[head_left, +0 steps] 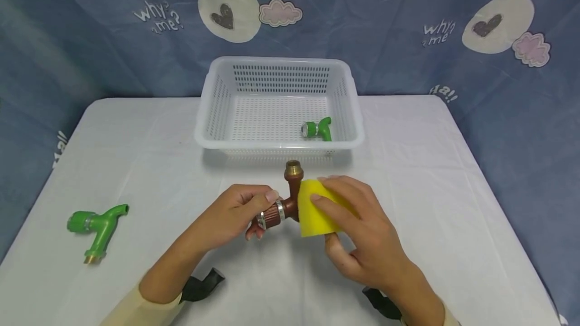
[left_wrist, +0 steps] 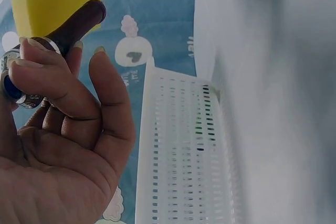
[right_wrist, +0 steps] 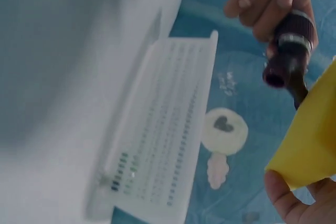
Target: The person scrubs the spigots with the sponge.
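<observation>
Brown tap with a ribbed knob, silvery bands and a brass threaded end (head_left: 290, 207): held up above the table between the two hands, just on the near side of the basket, its brass end turned towards it. It looks to be the piece being wiped now, its turn not yet over.
Right hand (head_left: 362, 233): grips the sponge, fingers over its upper face and thumb beneath, and holds it to the tap.
Yellow block of soft sponge (head_left: 314, 215): against the side of the brown tap, hiding part of it; how clean the surface is cannot be told.
Left hand (head_left: 244, 210): thumb and fingers bent round the ribbed knob.
Green tap with a brass threaded end (head_left: 101, 228): lies on the white-covered table (head_left: 149, 140), well apart from the left hand and touched by neither; probably waiting to be wiped.
White rectangular plastic basket with slotted walls (head_left: 278, 145): stands beyond the hands, the brown tap not yet in it.
Second green tap (head_left: 323, 129): inside the basket, in its near right part; likely finished.
Tally: on this reading, one tap done, one in hand, one left.
</observation>
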A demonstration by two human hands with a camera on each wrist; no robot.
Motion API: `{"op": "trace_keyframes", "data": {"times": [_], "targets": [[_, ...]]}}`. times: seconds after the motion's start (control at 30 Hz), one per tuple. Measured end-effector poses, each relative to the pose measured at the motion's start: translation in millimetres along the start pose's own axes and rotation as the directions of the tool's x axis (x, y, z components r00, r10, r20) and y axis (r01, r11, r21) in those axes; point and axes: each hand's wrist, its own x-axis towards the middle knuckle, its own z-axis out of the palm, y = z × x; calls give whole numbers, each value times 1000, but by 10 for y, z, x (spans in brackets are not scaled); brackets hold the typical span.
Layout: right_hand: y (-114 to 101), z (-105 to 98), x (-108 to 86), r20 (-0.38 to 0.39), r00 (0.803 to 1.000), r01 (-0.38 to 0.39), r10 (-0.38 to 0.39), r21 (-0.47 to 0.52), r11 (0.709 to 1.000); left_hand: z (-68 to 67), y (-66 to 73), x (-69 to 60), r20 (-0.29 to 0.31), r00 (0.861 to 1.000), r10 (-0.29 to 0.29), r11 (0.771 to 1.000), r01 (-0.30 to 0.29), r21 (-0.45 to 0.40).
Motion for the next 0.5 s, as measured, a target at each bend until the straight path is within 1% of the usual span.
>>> {"op": "trace_keyframes", "data": {"times": [0.2, 0.3, 0.4, 0.5], "targets": [[-74, 77, -54, 37, 999, 22, -24, 44, 999, 1, 5, -2, -49, 999, -19, 999, 22, 47], [-86, 75, -44, 16, 999, 39, -40, 44, 998, 1, -4, -3, -69, 997, -21, 998, 26, 63], [-83, 72, 2, -13, 997, 73, -73, 1, 997, 16, -18, -7, -81, 996, -35, 996, 41, 75], [-63, 81, 53, -27, 993, 111, -113, -68, 991, 32, -11, 2, -68, 997, -39, 996, 45, 81]]}}
